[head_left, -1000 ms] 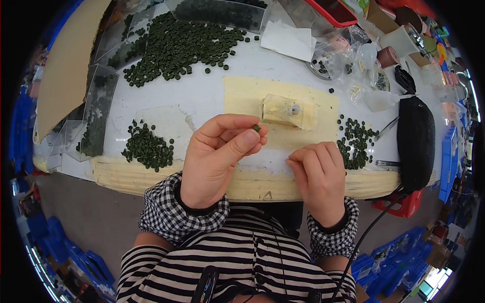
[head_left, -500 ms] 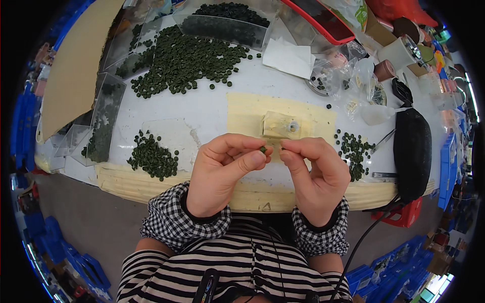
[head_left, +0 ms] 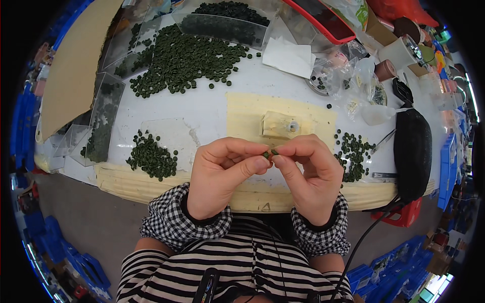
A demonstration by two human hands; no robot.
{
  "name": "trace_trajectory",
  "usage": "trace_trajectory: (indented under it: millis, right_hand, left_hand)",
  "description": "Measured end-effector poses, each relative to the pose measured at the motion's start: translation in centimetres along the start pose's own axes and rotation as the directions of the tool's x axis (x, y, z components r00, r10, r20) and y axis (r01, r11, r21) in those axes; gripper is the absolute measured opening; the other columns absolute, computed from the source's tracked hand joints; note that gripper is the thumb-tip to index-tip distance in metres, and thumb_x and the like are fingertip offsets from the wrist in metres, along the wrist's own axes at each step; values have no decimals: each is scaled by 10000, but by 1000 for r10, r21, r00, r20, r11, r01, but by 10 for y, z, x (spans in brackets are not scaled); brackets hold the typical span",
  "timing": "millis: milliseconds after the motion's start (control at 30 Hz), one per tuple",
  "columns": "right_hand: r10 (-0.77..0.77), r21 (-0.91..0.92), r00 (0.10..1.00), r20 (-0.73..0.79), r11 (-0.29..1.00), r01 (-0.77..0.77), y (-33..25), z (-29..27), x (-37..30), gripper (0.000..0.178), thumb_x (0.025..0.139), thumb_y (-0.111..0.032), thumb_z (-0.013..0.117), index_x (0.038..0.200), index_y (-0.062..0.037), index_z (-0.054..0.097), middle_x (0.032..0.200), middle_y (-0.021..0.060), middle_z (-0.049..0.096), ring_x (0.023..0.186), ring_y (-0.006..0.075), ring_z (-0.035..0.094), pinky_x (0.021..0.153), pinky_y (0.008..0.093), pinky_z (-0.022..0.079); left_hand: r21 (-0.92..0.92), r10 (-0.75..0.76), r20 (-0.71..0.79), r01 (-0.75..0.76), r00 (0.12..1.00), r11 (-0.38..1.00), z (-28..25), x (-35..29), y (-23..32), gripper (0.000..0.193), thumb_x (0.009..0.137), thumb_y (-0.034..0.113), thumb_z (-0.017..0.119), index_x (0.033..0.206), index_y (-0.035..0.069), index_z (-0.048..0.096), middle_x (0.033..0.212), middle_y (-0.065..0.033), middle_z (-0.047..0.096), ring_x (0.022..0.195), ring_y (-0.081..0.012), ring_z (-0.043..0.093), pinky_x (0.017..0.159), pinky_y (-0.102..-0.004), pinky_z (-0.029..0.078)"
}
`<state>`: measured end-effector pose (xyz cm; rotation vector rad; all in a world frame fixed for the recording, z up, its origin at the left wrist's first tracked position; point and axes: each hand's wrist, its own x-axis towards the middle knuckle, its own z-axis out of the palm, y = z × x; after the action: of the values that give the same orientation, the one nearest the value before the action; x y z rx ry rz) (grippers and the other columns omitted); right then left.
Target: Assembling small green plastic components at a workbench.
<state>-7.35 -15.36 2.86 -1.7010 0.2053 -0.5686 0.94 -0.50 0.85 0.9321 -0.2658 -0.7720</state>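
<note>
My left hand [head_left: 214,177] pinches a small dark green round piece [head_left: 265,155] between thumb and forefinger. Opposite it, my right hand [head_left: 316,177] pinches another small dark green piece [head_left: 274,151], mostly covered by the fingertips. The two pieces are side by side at the fingertips; whether they touch is too small to tell. Just beyond the hands stands a tape-wrapped block [head_left: 275,126] with a small pale round fitting on top. A loose group of green pieces [head_left: 151,156] lies left of my left hand, and smaller ones [head_left: 356,154] lie right of my right hand.
A large heap of green pieces [head_left: 187,60] spreads at the far left, beside clear plastic trays [head_left: 222,30] and a cardboard sheet [head_left: 70,70]. Far right are a red-edged phone [head_left: 323,20], plastic bags and white paper [head_left: 288,56]. Tweezers [head_left: 384,140] lie by a black pouch [head_left: 411,151].
My right hand has moved slightly left and its fingertips have come up to the left hand's. More of the green piece in the right fingers shows. The left hand has hardly moved.
</note>
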Motion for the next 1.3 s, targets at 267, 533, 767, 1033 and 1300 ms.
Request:
trace_trajectory:
  millis: [267, 533, 767, 1033, 1300]
  right_hand:
    - [12, 23, 1000, 11, 1000, -12, -1, 2, -1, 123, 803, 64, 684, 922, 33, 677, 890, 100, 655, 794, 148, 647, 717, 247, 528]
    - [-172, -145, 985, 22, 974, 174, -1, 2, 0, 165, 767, 93, 694, 918, 29, 691, 886, 105, 664, 788, 172, 645, 679, 258, 521]
    - [-290, -279, 952, 95, 911, 305, -1, 5, -2, 280, 757, 109, 697, 1014, -2, 715, 934, 105, 654, 780, 168, 644, 652, 252, 521]
    - [-227, -174, 969, 100, 955, 242, -2, 0, -2, 286, 777, 108, 686, 1040, -2, 716, 949, 104, 647, 786, 156, 640, 652, 235, 512]
    - [-266, -279, 954, 136, 914, 295, -6, 0, -3, 287, 778, 80, 706, 1047, -20, 721, 920, 96, 646, 793, 154, 629, 653, 252, 509]
  left_hand:
    - [50, 14, -14, -13, 1000, 999, 1, -1, 1, 191, 858, -32, 674, 1048, -23, 660, 984, -130, 710, 883, -145, 679, 804, -257, 552]
    - [35, 22, -21, -21, 1000, 999, 1, 0, 2, 176, 869, -17, 670, 1045, -25, 663, 958, -121, 710, 859, -141, 679, 789, -249, 552]
    - [127, 112, -61, -104, 992, 987, 0, 0, 5, 161, 867, -26, 670, 1028, -33, 678, 937, -110, 705, 835, -132, 668, 771, -225, 541]
    - [349, 249, 10, -237, 968, 907, 4, -3, 8, 217, 846, -89, 653, 1053, -36, 689, 1017, -122, 673, 901, -132, 648, 767, -216, 520]
    - [406, 246, 4, -226, 969, 885, 5, -3, 11, 203, 833, -85, 665, 1028, -37, 694, 992, -123, 677, 901, -148, 650, 780, -246, 525]
